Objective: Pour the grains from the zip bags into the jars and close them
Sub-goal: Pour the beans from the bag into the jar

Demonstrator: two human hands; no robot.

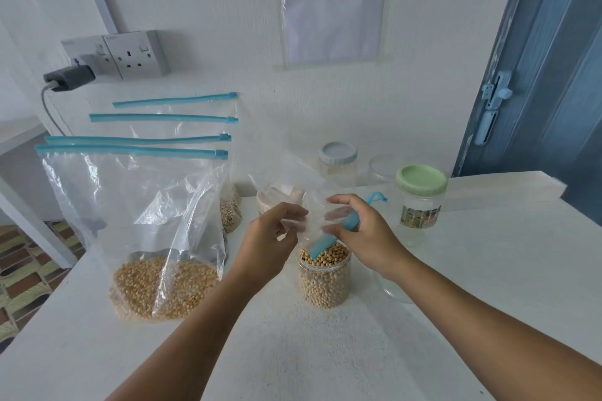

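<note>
An open clear jar [324,283] full of pale soybeans stands mid-table. Just above its mouth both hands hold an emptied clear zip bag [309,202] with a blue zip strip. My left hand [273,231] pinches the bag's plastic on the left. My right hand [361,231] grips the blue zip end, which dips into the jar's mouth. A large zip bag of yellow corn kernels [163,286] stands at the left, with several more blue-zipped bags behind it.
Behind stand a pink-lidded jar [280,195], a grey-lidded jar [338,159], a green-lidded jar [421,202] and a lidless clear jar [386,169]. A clear lid [395,293] lies right of the soybean jar. A wall socket with a plugged charger [70,76] is upper left, a blue door [537,75] at the right.
</note>
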